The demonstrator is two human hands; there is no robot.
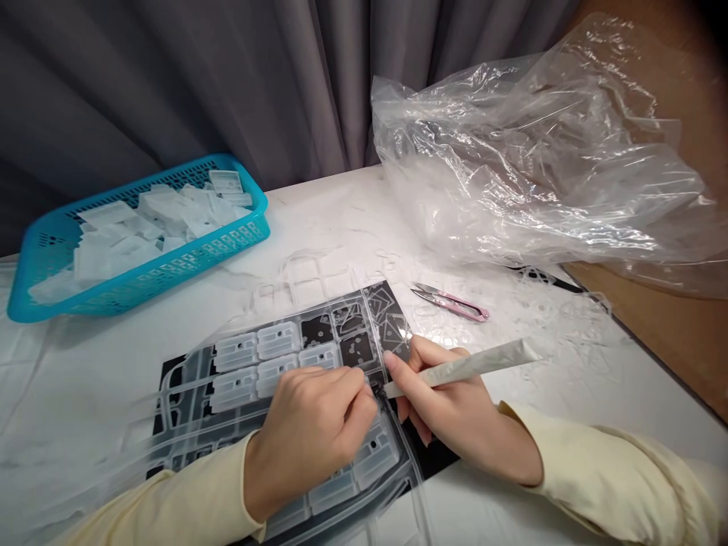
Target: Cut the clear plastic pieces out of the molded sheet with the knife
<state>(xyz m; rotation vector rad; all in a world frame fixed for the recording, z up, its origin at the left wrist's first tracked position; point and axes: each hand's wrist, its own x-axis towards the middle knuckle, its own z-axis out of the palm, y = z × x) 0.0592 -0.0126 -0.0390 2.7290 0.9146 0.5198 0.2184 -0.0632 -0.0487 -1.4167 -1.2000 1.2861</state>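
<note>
- left forearm (171, 493) in from lower left
- left hand (315, 421) back up, fingers curled under, tips hidden
- right forearm (614, 470) in from lower right
- right hand (449, 402) thumb side up, pen-style grip
- hands close together

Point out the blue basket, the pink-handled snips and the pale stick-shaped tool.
Blue basket (187, 263): head view, on its perforated front wall.
Pink-handled snips (455, 303): head view, on the handle, near the middle.
Pale stick-shaped tool (472, 365): head view, on the middle of its shaft.
</note>
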